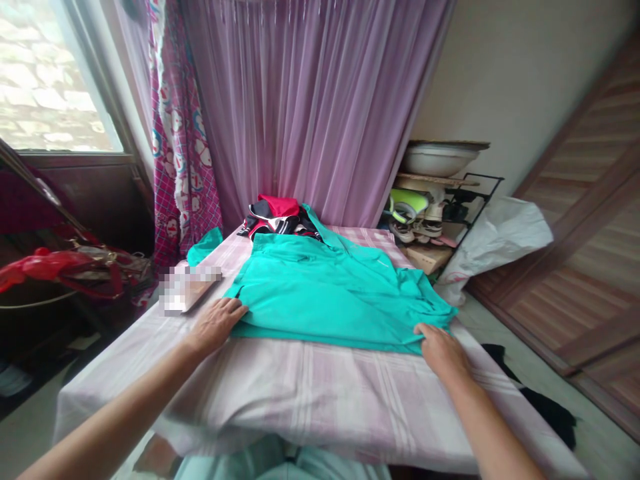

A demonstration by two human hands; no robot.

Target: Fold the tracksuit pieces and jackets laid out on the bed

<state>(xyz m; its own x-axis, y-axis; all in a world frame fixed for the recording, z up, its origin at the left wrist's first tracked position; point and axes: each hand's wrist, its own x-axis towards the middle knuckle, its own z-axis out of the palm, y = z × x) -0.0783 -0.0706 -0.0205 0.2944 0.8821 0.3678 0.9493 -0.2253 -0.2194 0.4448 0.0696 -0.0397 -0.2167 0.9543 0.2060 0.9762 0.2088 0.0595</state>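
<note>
A turquoise garment (320, 293) lies spread on the table, its near edge running straight from side to side. At its near left corner is my left hand (217, 323), with the fingers closed on the cloth. My right hand (443, 350) pinches the near right corner between thumb and fingers. One part of the garment reaches back toward the curtain, and its right side lies rumpled near the table edge. Behind it sits a heap of black, red and white clothing (280, 217).
The table wears a pink and white checked cloth (300, 393). A partly blurred flat item (193, 290) lies at its left edge. At the back hangs a purple curtain (310, 113); a shoe rack (435, 213) and a white bag (495, 247) stand right.
</note>
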